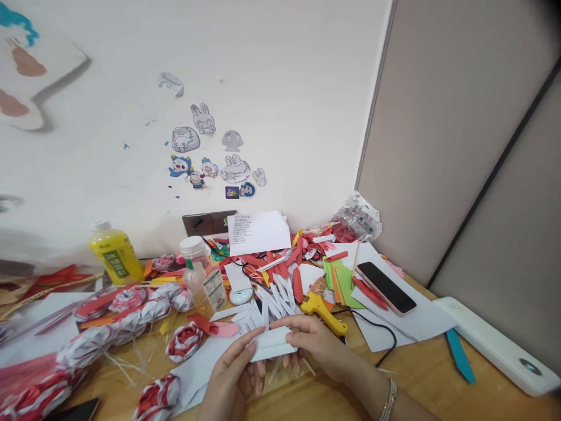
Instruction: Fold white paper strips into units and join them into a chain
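Between my two hands is a small folded piece of white paper (pixel 272 344), held above the wooden table. My left hand (pixel 236 371) pinches its left end between thumb and fingers. At the right end, my right hand (pixel 313 342) grips the paper with the thumb on top and fingers underneath. Just beyond lies a pile of folded white paper strips (pixel 274 304). A yellow hot glue gun (pixel 324 313) rests near my right hand. To the left of my left hand are red-and-white folded paper rosettes (pixel 184 342) and flat white sheets (pixel 197 368).
A yellow-liquid bottle (pixel 114 254) and a clear plastic jar (pixel 202 280) stand at the left. Red paper scraps (pixel 280 269) fill the back. On the right are a phone (pixel 386 287), a black cable (pixel 385 327), a teal strip (pixel 460 356) and a long white device (pixel 495 345).
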A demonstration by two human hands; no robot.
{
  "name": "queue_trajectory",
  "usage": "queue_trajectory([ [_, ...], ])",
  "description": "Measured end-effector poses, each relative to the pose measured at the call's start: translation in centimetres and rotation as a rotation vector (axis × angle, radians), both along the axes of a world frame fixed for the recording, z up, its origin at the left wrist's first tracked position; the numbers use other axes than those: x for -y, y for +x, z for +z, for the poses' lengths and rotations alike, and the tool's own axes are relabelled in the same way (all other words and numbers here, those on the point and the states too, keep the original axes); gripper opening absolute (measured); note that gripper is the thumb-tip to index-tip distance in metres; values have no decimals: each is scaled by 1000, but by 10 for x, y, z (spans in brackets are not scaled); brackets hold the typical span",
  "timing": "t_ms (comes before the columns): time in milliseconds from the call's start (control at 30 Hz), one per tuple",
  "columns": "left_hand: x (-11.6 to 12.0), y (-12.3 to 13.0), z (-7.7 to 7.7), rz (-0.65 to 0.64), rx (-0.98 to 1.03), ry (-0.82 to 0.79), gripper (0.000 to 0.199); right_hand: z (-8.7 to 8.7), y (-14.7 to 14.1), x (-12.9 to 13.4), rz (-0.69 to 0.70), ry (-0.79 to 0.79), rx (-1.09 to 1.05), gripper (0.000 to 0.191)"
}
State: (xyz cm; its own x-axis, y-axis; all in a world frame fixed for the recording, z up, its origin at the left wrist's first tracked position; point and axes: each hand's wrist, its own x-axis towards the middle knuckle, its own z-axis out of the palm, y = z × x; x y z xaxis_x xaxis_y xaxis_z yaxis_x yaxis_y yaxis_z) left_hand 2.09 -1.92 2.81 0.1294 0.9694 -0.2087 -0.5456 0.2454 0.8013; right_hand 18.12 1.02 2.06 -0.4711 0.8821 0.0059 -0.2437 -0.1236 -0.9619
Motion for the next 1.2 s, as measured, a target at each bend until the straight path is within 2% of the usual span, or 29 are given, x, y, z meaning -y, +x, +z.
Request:
queue_trajectory([
  [233,1,-1,-2,-12,-14,18,15,-1,0,-1,-56,66,60,31],
  [333,1,-1,-3,-59,-66,34,17,-2,1,-2,-49,119,126,27],
  [500,2,4,-5,-29,-148,57,24,-6,2,0,-60,230,267,24],
  [667,-4,4,-16,-153,-252,42,25,-4,4,2,-70,341,392,25],
  [800,-7,1,-19,-155,-275,66,27,5,7,4,-40,423,505,24],
  [900,-6,2,-16,-141,-373,130,25,9,7,6,-55,459,550,25],
  [1067,-2,6,-13,-86,-493,183,25,7,4,5,-115,478,688,18],
  [1200,-1,6,-14,-80,-525,190,23,4,5,3,-127,466,672,17],
])
